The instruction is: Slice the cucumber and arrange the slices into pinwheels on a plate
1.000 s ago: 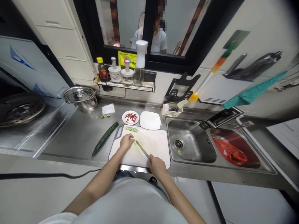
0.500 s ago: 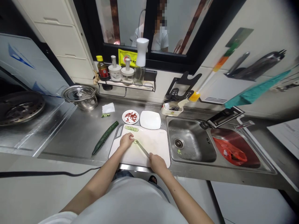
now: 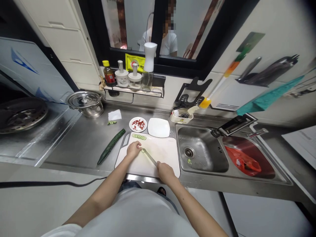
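Observation:
My right hand (image 3: 166, 171) is wrapped round the handle of a knife (image 3: 150, 157), whose blade points up and left over the white cutting board (image 3: 158, 169). At the blade's tip is a thin cucumber slice (image 3: 143, 150). Curled fingers of my left hand (image 3: 134, 150) meet the slice's left edge, closed on it as far as I can see. A row of overlapping cucumber slices (image 3: 139, 136) lies along the board's top edge. To the left of the board, a whole cucumber (image 3: 111, 146) rests on the steel counter.
Behind the board stand a small plate of red pieces (image 3: 138, 124) and a square white plate (image 3: 158, 127). The sink (image 3: 202, 154) is at the right, with a red plastic bag (image 3: 244, 161). A lidded pot (image 3: 86, 103) and cucumber scraps (image 3: 112, 122) are at the left.
The view has tilted very slightly. Both hands, the knife and the cucumber slice at its tip stay almost where they were.

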{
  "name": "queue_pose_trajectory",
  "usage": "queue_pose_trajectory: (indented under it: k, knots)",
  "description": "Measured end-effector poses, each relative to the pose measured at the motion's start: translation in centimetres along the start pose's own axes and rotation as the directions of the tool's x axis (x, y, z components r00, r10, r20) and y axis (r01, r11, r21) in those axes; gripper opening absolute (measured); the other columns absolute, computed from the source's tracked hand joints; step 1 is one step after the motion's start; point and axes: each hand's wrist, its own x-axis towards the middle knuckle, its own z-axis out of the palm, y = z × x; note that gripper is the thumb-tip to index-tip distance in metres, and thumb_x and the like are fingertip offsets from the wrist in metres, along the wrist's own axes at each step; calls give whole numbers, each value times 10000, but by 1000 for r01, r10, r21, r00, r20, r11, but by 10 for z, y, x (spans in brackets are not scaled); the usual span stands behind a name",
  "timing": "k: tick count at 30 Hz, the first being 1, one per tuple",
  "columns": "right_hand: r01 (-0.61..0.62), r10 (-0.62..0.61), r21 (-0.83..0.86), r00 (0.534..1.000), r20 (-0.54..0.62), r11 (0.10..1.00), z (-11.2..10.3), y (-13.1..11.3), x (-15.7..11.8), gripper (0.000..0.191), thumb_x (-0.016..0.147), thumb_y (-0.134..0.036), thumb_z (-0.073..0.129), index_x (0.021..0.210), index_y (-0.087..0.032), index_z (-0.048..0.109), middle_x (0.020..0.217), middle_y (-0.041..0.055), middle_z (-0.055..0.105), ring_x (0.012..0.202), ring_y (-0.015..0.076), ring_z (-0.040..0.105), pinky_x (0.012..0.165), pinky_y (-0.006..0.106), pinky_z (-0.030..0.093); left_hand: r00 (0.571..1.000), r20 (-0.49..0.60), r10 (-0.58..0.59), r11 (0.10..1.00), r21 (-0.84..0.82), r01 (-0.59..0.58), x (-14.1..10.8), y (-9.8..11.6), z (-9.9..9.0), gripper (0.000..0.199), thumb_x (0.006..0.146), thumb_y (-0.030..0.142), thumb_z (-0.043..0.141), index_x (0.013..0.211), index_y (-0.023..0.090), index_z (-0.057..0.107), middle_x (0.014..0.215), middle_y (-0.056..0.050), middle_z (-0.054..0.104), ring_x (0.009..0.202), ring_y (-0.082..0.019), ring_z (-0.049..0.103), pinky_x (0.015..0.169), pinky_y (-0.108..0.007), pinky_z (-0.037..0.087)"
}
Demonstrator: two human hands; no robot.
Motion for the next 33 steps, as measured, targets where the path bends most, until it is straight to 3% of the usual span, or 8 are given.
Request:
queue_pose_trajectory:
  k: [33]
  knots:
    - [-35, 34, 32, 999, 14, 999, -5, -6, -8, 327, 892, -78, 344, 1100, -117, 594, 1026, 166, 678, 991, 248, 646, 746, 312, 453, 998, -26, 65, 998, 8, -65, 3, -7, 7, 192, 753, 239, 675, 938, 230, 624, 808, 22, 624, 754, -127, 560, 656, -219, 347]
